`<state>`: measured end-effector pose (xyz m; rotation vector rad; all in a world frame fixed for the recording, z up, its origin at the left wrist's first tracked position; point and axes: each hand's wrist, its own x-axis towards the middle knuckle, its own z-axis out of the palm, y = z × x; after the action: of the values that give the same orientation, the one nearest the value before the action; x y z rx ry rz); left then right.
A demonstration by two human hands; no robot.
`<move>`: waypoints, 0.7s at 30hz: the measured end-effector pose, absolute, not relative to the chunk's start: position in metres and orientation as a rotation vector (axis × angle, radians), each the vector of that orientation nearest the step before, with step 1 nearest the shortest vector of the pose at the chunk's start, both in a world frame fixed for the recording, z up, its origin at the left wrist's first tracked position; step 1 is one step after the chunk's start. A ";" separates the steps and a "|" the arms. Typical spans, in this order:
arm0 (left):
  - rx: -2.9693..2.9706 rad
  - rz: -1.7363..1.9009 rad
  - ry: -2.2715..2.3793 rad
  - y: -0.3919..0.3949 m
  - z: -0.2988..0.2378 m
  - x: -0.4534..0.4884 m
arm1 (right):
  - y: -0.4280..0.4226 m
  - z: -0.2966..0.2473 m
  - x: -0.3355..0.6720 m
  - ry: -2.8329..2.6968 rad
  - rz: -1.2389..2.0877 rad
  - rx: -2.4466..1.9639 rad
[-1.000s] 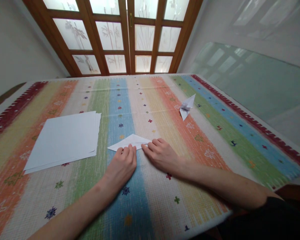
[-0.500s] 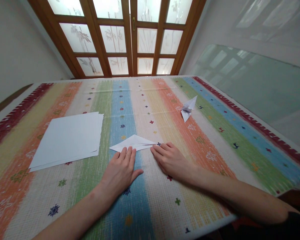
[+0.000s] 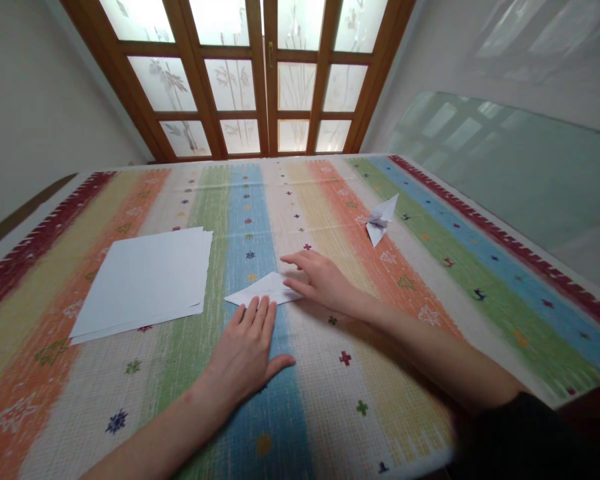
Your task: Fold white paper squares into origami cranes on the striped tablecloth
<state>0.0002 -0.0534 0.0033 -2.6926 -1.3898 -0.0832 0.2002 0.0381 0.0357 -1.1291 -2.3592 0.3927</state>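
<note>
A folded white sheet of paper [image 3: 265,287], a long diamond in outline, lies flat on the striped tablecloth in front of me. My left hand [image 3: 247,340] rests with its fingers stretched out on the near edge of the paper, thumb spread to the right. Above the paper's right end hovers my right hand [image 3: 325,280], thumb and fingers apart with nothing between them. It hides the right tip of the folded paper. Whether its thumb touches the paper I cannot tell.
A stack of white paper sheets [image 3: 145,283] lies to the left. Farther off on the right sits a folded paper figure [image 3: 381,220] with pointed ends. The tablecloth [image 3: 180,400] has coloured stripes. Wooden glazed doors [image 3: 267,80] stand beyond the table, and a glass panel [image 3: 510,167] is at the right wall.
My right hand has lifted from the paper's right tip, moved up and left over the paper, and opened its fingers. My left hand stays on the paper. The view has shifted slightly.
</note>
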 end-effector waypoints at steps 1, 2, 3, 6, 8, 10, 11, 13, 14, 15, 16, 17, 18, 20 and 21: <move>-2.692 -0.090 -1.390 -0.052 0.005 0.000 | 0.049 0.036 0.191 -2.370 0.493 -1.120; -2.692 -0.095 -1.387 -0.051 0.007 -0.001 | 0.059 0.036 0.183 -2.390 0.588 -1.125; -2.691 -0.100 -1.382 -0.050 0.009 -0.001 | 0.068 0.035 0.175 -2.437 0.667 -1.132; -2.679 -0.133 -1.363 -0.046 0.016 -0.003 | 0.081 0.035 0.158 -2.560 0.743 -1.146; -2.660 -0.168 -1.359 -0.045 0.018 -0.006 | 0.082 0.036 0.157 -2.558 0.785 -1.182; -2.637 -0.209 -1.369 -0.043 0.018 -0.010 | 0.079 0.036 0.163 -2.504 0.852 -1.220; -2.627 -0.230 -1.377 -0.041 0.018 -0.013 | 0.077 0.036 0.167 -2.458 0.874 -1.247; -2.613 -0.269 -1.404 -0.035 0.018 -0.017 | 0.071 0.035 0.176 -2.331 0.885 -1.333; -2.613 -0.289 -1.421 -0.032 0.018 -0.018 | 0.067 0.034 0.179 -2.255 0.871 -1.389; -2.616 -0.310 -1.441 -0.028 0.018 -0.020 | 0.062 0.032 0.182 -2.188 0.856 -1.438; -2.623 -0.332 -1.461 -0.024 0.017 -0.020 | 0.057 0.030 0.184 -2.126 0.833 -1.474; -2.634 -0.354 -1.475 -0.020 0.016 -0.020 | 0.051 0.027 0.185 -2.073 0.791 -1.507; -2.650 -0.371 -1.476 -0.017 0.014 -0.019 | 0.045 0.025 0.186 -2.038 0.755 -1.523; -2.690 -0.375 -1.453 -0.012 0.010 -0.017 | 0.032 0.021 0.185 -1.998 0.742 -1.543; -2.707 -0.360 -1.440 -0.011 0.008 -0.016 | 0.025 0.019 0.185 -1.990 0.755 -1.541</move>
<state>-0.0163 -0.0111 0.0080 -2.7067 -1.4398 -0.3599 0.1847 0.0254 0.0191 -1.5410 -1.9903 0.7552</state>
